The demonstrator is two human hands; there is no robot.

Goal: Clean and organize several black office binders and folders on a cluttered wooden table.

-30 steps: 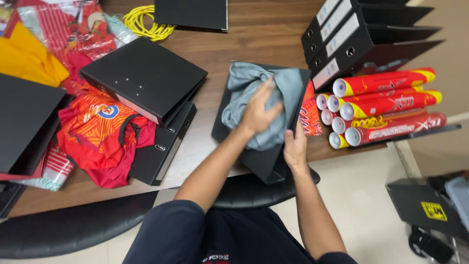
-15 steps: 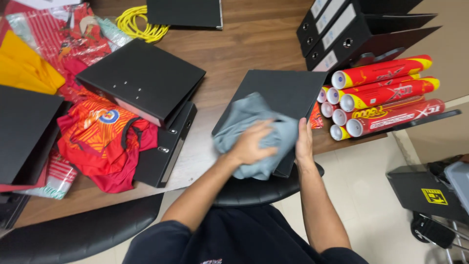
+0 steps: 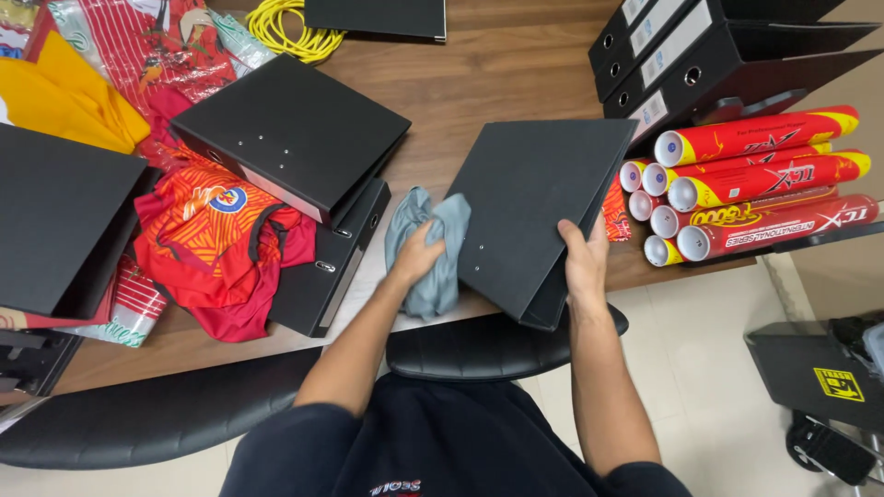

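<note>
My left hand is closed on a crumpled grey-blue cloth, which lies on the wooden table just left of a black ring binder. My right hand grips that binder at its near right edge, thumb on top. The binder lies flat and closed near the table's front edge, its lower corner over the edge.
More black binders lie left of the cloth, on red and orange jerseys. Red and yellow tubes are stacked at the right, under upright binders. A yellow cable lies at the back. A black chair is under me.
My left hand has dragged the grey-blue cloth off the binder's cover to its left side. My right hand has shifted to the binder's right edge, and the cover now shows bare.
</note>
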